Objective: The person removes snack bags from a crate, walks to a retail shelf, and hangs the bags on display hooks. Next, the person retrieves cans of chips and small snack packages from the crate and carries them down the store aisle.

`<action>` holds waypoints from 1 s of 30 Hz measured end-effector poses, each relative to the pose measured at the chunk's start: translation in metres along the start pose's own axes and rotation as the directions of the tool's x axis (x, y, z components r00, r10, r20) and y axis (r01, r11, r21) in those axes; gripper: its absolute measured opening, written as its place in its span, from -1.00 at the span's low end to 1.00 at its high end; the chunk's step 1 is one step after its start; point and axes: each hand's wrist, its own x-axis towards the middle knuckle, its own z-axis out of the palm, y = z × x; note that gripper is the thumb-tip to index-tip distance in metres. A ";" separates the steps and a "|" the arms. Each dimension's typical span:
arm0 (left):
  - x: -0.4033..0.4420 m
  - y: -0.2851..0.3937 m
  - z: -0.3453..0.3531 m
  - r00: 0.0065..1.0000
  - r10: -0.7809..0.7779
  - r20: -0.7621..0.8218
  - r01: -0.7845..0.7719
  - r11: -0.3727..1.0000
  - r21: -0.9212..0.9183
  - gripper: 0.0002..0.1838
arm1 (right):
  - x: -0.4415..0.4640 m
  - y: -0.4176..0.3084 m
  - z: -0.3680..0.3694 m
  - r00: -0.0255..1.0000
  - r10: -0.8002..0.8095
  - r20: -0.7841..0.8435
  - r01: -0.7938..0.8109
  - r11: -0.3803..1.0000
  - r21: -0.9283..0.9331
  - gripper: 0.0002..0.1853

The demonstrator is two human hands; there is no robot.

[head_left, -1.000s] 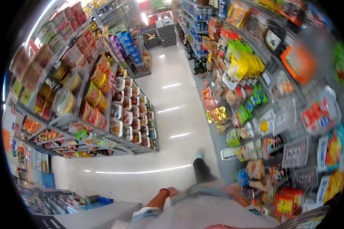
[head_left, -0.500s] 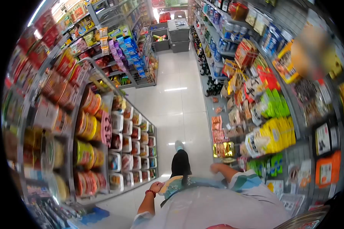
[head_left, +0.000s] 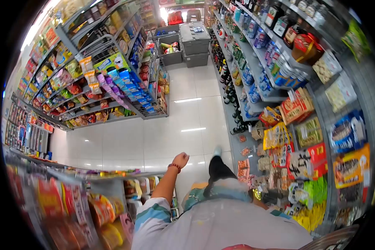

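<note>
My left hand (head_left: 180, 159), with a red bead bracelet (head_left: 174, 167) at the wrist, hangs over the tiled floor (head_left: 164, 139). Its fingers are curled and nothing shows in them. At my right side, the forearm (head_left: 260, 203) reaches down by my shirt (head_left: 221, 221), and the right hand is hidden or too blurred to make out. A dark trouser leg (head_left: 221, 170) and a light shoe (head_left: 217, 151) show below me. The packaged snacks (head_left: 242, 168) on the right-hand low shelf are nearest to that arm.
Grey crates (head_left: 194, 39) stand at the aisle's far end, one holding packages (head_left: 169, 48). Bottles and cans (head_left: 254, 89) line the right shelves. A snack rack (head_left: 131, 89) is ahead left; cup noodles (head_left: 106, 208) stand close on the left.
The view has moved forward along the aisle, bringing the crates and snack rack nearer. My left hand has swung forward, while my right arm has dropped back beside the shirt.
</note>
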 end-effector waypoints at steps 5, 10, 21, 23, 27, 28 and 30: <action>0.137 0.017 -0.051 0.999 -0.035 -0.035 0.033 0.998 -0.055 -0.57 | 0.151 -0.133 -0.024 0.996 -0.007 0.086 0.019 0.990 -0.137 -0.66; 0.151 -0.038 -0.066 0.920 -0.391 0.033 0.392 0.915 -0.090 -0.53 | 0.332 -0.350 -0.078 0.939 -0.253 0.235 0.335 0.829 -0.448 -0.66; 0.297 -0.030 -0.164 0.759 -0.639 0.126 0.651 0.750 -0.119 -0.57 | 0.533 -0.903 -0.148 0.948 -0.316 0.039 0.316 0.949 -0.013 -0.79; 0.374 -0.085 -0.172 0.855 -0.498 0.142 0.491 0.867 0.087 -0.58 | 0.557 -0.931 -0.141 0.955 -0.294 -0.031 0.293 0.955 -0.047 -0.74; 0.580 -0.074 -0.278 0.821 -0.564 0.089 0.567 0.823 -0.025 -0.59 | 0.584 -0.931 -0.129 0.937 -0.343 0.074 0.350 0.903 -0.248 -0.73; 0.635 -0.078 -0.301 0.811 -0.576 0.102 0.571 0.743 -0.350 -0.56 | 0.571 -0.950 -0.126 0.971 -0.229 0.062 0.237 0.938 -0.254 -0.72; 0.744 -0.048 -0.376 0.875 -0.485 -0.012 0.459 0.836 -0.300 -0.60 | 0.637 -0.910 -0.132 0.946 -0.305 0.105 0.323 0.898 -0.300 -0.69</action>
